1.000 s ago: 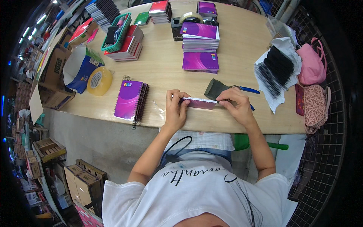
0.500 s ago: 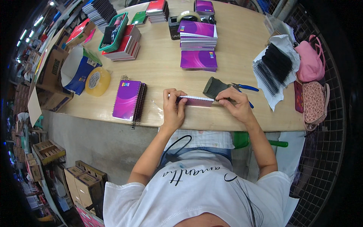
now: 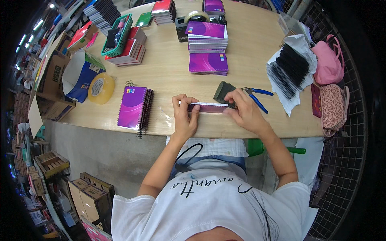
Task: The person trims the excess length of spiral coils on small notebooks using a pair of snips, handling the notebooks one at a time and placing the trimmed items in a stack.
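Note:
A small purple notebook (image 3: pixel 209 108) stands nearly edge-on above the table, its white punched page edge facing up. My left hand (image 3: pixel 185 116) grips its left end, thumb in front and fingers behind. At the right end, my right hand (image 3: pixel 244 111) has its thumb and fingers bent together around the corner; what lies between them is too small to make out. Just behind that hand sits a dark green block-like piece (image 3: pixel 223 91). Blue-handled pliers (image 3: pixel 257 99) lie to its right. Spiral-bound purple notebooks (image 3: pixel 134 107) are stacked left of my left hand.
Unbound purple notebooks (image 3: pixel 208 63) are piled ahead, by a tape dispenser (image 3: pixel 183 30). Black spiral coils (image 3: pixel 291 66) lie on white paper at right, near a pink bag (image 3: pixel 326 62). A tape roll (image 3: pixel 101 88), a green basket (image 3: pixel 120 38) and a cardboard box (image 3: pixel 54 86) stand left.
My right hand has shifted slightly left onto the notebook's right end, its fingers repositioned. The pliers show more fully. My left hand keeps its hold; the whole view has shifted a little.

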Tool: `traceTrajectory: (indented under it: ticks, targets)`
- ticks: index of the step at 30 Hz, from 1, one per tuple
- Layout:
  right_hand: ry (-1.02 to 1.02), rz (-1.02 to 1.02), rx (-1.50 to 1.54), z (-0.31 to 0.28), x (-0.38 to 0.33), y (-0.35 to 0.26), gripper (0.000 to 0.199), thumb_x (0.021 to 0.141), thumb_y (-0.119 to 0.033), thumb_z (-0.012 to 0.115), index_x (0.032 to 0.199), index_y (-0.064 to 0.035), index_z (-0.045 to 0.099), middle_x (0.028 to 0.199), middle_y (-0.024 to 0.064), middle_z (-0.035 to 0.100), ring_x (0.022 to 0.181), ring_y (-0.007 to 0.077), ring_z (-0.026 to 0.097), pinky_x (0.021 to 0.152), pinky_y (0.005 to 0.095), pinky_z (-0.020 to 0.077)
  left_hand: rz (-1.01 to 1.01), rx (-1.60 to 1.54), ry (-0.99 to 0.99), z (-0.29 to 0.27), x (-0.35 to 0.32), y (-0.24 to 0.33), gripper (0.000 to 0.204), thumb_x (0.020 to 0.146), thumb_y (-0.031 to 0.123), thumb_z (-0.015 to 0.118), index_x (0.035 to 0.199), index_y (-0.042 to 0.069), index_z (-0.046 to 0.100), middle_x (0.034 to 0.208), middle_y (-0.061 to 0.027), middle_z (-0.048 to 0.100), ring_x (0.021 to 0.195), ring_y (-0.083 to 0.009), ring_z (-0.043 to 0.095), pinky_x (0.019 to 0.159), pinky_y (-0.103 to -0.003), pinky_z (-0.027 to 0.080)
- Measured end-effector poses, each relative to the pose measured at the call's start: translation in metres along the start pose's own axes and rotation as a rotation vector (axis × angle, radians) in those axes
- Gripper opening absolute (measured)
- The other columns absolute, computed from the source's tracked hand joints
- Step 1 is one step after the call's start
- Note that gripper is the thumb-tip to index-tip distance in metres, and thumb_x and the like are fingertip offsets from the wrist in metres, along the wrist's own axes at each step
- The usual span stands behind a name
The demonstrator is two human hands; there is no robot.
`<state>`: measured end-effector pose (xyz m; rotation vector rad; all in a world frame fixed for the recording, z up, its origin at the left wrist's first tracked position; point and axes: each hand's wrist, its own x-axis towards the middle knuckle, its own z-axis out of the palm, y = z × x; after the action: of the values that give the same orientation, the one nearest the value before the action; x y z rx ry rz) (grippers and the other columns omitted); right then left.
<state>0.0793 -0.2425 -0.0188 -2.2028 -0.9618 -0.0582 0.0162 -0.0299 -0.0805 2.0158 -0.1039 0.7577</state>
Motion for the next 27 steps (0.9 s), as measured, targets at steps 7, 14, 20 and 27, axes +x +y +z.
traceTrajectory:
  ticks: [7,14,20,27]
  targets:
    - [-0.054,0.084,0.058,-0.002,0.006,-0.009,0.015,0.087,-0.016,0.064,0.093,-0.0022,0.065,0.097,0.0123,0.062,0.086,0.0292,0.059,0.073,0.0374,0.0469,-0.002,-0.004,-0.017,0.001,0.000,-0.002,0.015,0.086,0.007,0.064,0.098,-0.001,0.058,0.096,-0.0159,0.045,0.094,-0.0291,0.044,0.079,-0.037,0.042]
    - [-0.288,-0.198,-0.176,-0.023,0.034,0.021,0.054,0.075,-0.010,0.070,0.127,-0.0156,0.056,0.130,0.0086,0.053,0.124,0.0318,0.047,0.097,0.0450,0.0445,0.024,-0.025,-0.056,0.003,0.003,-0.002,0.027,0.082,0.013,0.071,0.100,0.000,0.056,0.097,-0.0149,0.044,0.094,-0.0287,0.044,0.079,-0.037,0.042]
    - [-0.641,-0.563,-0.623,-0.033,0.058,0.043,0.086,0.063,-0.008,0.076,0.141,-0.0296,0.048,0.148,0.0082,0.036,0.138,0.0383,0.031,0.111,0.0505,0.0314,-0.003,0.006,-0.090,0.003,0.006,-0.001,0.054,0.063,0.021,0.088,0.096,0.003,0.050,0.095,-0.0119,0.041,0.092,-0.0275,0.044,0.077,-0.036,0.042]
    - [-0.665,-0.011,0.534,-0.038,0.037,0.036,0.047,0.081,-0.041,0.068,0.114,-0.0076,0.071,0.118,0.0147,0.059,0.112,0.0278,0.055,0.097,0.0339,0.0416,0.038,0.025,-0.118,-0.002,0.012,-0.007,0.059,0.058,0.021,0.091,0.093,0.004,0.047,0.095,-0.0105,0.040,0.090,-0.0262,0.044,0.075,-0.035,0.042]
